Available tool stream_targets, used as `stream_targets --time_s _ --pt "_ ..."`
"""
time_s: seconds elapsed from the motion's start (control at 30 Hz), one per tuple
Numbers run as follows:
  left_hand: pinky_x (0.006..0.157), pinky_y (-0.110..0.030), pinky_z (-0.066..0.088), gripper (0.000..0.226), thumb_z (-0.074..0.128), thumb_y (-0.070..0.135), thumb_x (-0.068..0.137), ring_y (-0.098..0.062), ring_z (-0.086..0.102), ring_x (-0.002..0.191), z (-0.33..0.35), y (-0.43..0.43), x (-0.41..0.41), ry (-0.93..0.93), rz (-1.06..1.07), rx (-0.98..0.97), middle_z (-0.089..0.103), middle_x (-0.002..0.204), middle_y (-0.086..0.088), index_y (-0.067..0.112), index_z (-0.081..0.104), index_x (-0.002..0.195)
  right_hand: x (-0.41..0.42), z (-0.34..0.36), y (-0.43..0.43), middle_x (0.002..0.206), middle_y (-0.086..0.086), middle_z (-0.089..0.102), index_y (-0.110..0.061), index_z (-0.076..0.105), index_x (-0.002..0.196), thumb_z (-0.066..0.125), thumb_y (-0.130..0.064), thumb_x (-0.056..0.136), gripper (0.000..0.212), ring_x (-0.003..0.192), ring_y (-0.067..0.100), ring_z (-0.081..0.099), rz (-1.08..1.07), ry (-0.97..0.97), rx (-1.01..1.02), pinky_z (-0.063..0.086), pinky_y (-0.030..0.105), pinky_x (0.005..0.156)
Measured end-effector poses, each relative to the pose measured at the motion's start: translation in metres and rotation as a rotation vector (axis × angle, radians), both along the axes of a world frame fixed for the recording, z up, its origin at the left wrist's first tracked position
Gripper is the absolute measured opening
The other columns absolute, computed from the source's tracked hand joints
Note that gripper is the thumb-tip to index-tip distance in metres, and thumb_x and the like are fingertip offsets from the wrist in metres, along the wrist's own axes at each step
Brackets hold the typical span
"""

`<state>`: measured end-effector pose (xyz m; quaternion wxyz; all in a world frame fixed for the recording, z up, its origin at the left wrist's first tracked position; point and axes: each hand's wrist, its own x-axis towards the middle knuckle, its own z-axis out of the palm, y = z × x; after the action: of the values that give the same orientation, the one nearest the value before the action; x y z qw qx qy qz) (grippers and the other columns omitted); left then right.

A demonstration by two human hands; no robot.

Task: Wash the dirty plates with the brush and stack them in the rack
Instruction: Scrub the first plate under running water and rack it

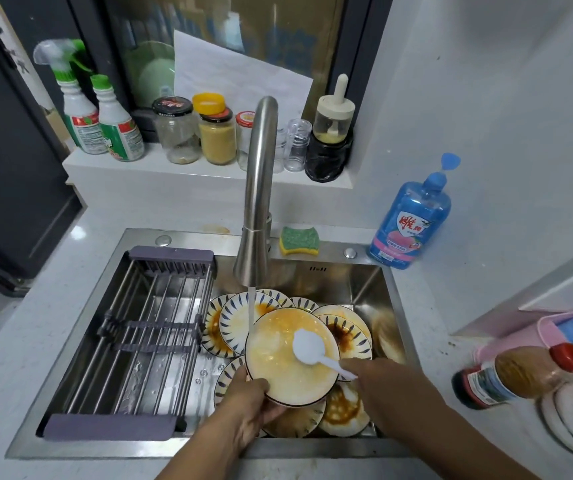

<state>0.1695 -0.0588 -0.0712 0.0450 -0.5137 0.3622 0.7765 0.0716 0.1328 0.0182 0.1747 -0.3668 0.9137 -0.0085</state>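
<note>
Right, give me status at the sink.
Left hand grips plate rim, right hand holds brush on its face. Plate under running tap, stained orange. Rack holds no plates; dirty pile underneath.

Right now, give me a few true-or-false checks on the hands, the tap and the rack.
1. The left hand holds the plate by its near rim. True.
2. The right hand holds a sponge. False: it holds the white brush; the sponge lies on the back edge of the sink.
3. The tap is off. False: water runs onto the plate.
4. The rack holds no plates. True.
5. Other dirty plates lie in the sink. True.
</note>
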Motion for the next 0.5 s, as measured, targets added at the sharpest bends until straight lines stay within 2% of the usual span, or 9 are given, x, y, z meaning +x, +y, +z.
stream_targets --time_s 0.07,0.1,0.17,0.27,0.4,0.5 --pt "0.060 -0.045 0.062 0.052 0.036 -0.014 0.094 -0.037 0.056 0.107 -0.003 0.001 -0.002 -0.013 0.022 -0.082 0.056 0.117 -0.011 0.025 0.047 0.127 -0.003 0.004 -0.001 0.097 -0.012 0.065 -0.041 0.047 0.144 0.044 -0.027 0.106 0.040 0.072 0.004 0.056 -0.061 -0.011 -0.019 0.052 0.021 0.067" --pt "0.064 -0.047 0.062 0.054 0.035 -0.014 0.092 -0.037 0.057 0.108 -0.004 0.001 -0.002 -0.020 0.030 -0.151 0.057 0.115 -0.009 0.028 0.048 0.124 -0.005 0.006 -0.001 0.099 -0.011 0.066 -0.041 0.046 0.144 0.042 -0.029 0.106 0.040 0.078 0.004 0.060 -0.098 -0.024 -0.043 0.055 0.025 0.072" --pt "0.078 -0.056 0.060 0.060 0.035 -0.012 0.087 -0.036 0.058 0.104 -0.007 -0.002 -0.004 -0.035 0.010 -0.311 0.061 0.113 -0.006 0.039 0.051 0.114 -0.011 0.011 -0.002 0.106 -0.011 0.068 -0.043 0.045 0.145 0.042 -0.032 0.106 0.040 0.088 0.005 0.063 -0.175 -0.062 -0.088 0.057 0.029 0.078" --pt "0.082 -0.059 0.059 0.061 0.037 -0.008 0.082 -0.035 0.060 0.102 -0.007 -0.005 -0.008 -0.060 -0.026 -0.471 0.064 0.112 -0.002 0.045 0.052 0.109 -0.019 0.016 -0.003 0.105 -0.010 0.068 -0.041 0.049 0.144 0.044 -0.030 0.106 0.039 0.087 0.007 0.063 -0.296 -0.169 -0.145 0.057 0.032 0.080" --pt "0.085 -0.047 0.059 0.061 0.036 -0.012 0.086 -0.029 0.061 0.099 -0.004 -0.008 -0.011 -0.076 -0.017 -0.570 0.064 0.107 0.000 0.038 0.052 0.119 -0.024 0.016 -0.003 0.108 -0.006 0.065 -0.035 0.053 0.143 0.045 -0.026 0.106 0.039 0.092 0.013 0.064 -0.423 -0.293 -0.247 0.056 0.040 0.089" --pt "0.081 -0.036 0.057 0.062 0.036 -0.008 0.088 -0.024 0.063 0.094 -0.001 -0.013 -0.010 -0.103 -0.164 -0.822 0.067 0.106 0.004 0.036 0.058 0.126 -0.028 0.010 -0.004 0.102 -0.009 0.062 -0.031 0.055 0.140 0.045 -0.028 0.106 0.036 0.088 0.012 0.063 -0.468 -0.322 -0.235 0.057 0.036 0.085"
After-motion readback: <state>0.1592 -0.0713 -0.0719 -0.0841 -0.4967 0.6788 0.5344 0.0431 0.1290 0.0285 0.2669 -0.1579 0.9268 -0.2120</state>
